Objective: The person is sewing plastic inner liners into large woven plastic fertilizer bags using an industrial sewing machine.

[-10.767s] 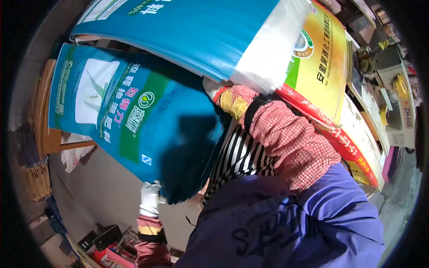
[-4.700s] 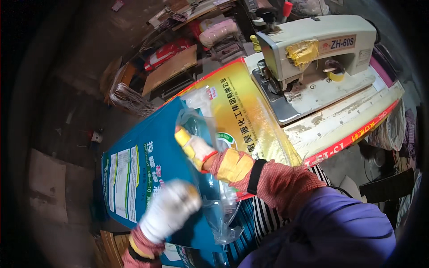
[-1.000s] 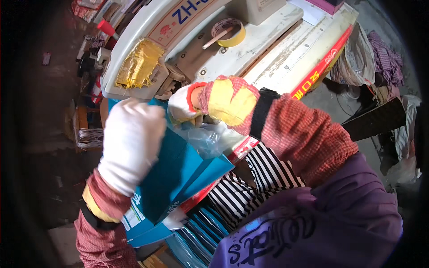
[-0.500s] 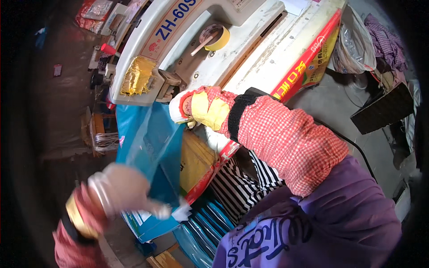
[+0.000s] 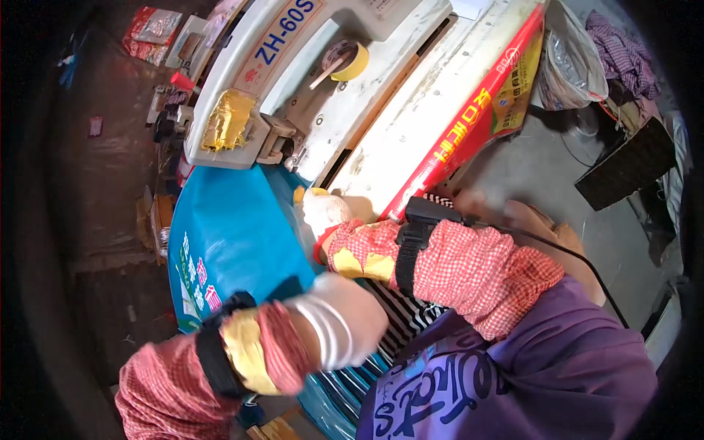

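A large blue printed plastic sheet, perhaps a bag (image 5: 235,235), hangs below the head of an industrial sewing machine (image 5: 279,44). Along its right edge, just below the machine's foot, my right hand (image 5: 326,213) in a white glove has its fingers bent at the blue plastic. A yellow covering shows on a fingertip. My left hand (image 5: 345,319), pale-gloved with white bands at the wrist, is in front of the sheet's lower right part, above my lap. Its fingers are blurred and turned away, so what it holds is hidden.
A yellow tape roll (image 5: 348,61) with a small stick lies on the machine bed. Folded blue plastic (image 5: 341,400) lies by my lap. Red-and-yellow printed film (image 5: 477,110) covers the table edge. A white sack (image 5: 568,70) and dark cardboard (image 5: 627,165) are at right.
My left hand has swung right and slightly down toward my lap. My right hand has drawn back from the machine's foot toward me. The blue plastic now spreads wider, its print showing.
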The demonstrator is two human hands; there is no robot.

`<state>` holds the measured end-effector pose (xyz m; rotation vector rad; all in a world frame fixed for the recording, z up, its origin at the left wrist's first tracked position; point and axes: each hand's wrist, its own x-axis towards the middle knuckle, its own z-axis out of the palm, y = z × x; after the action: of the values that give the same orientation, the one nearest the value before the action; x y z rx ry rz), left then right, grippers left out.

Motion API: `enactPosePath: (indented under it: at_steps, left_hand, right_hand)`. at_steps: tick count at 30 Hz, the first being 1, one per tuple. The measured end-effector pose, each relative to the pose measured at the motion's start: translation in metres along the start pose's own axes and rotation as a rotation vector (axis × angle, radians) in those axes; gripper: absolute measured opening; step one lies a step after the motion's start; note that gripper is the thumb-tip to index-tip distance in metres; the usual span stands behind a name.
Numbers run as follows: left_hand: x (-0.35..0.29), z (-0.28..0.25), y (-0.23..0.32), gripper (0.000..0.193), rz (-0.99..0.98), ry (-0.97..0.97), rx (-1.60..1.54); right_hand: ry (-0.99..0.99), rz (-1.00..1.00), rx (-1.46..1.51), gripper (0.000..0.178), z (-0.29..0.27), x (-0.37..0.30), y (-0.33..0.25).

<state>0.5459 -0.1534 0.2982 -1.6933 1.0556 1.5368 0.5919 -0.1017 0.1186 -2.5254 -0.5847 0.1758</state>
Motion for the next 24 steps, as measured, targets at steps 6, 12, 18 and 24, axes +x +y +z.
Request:
enactPosePath:
  at_steps: [6, 12, 18, 24]
  left_hand:
    - [-0.068, -0.008, -0.073, 0.030, -0.508, -0.014, 0.043]
    - [-0.034, 0.050, 0.007, 0.012, -0.400, 0.260, 0.289]
    - [-0.011, -0.007, -0.037, 0.030, -0.281, 0.131, -0.026]
    - [-0.099, -0.016, -0.070, 0.031, -0.640, 0.016, 0.175]
  right_hand:
    - [0.424, 0.306, -0.032, 0.016, 0.035, 0.073, -0.020]
    - [0.140, 0.000, -0.016, 0.015, -0.007, 0.064, -0.005]
    - [0.181, -0.019, 0.016, 0.015, 0.007, 0.072, -0.016]
    - [0.244, -0.038, 0.066, 0.016, 0.001, 0.068, -0.013]
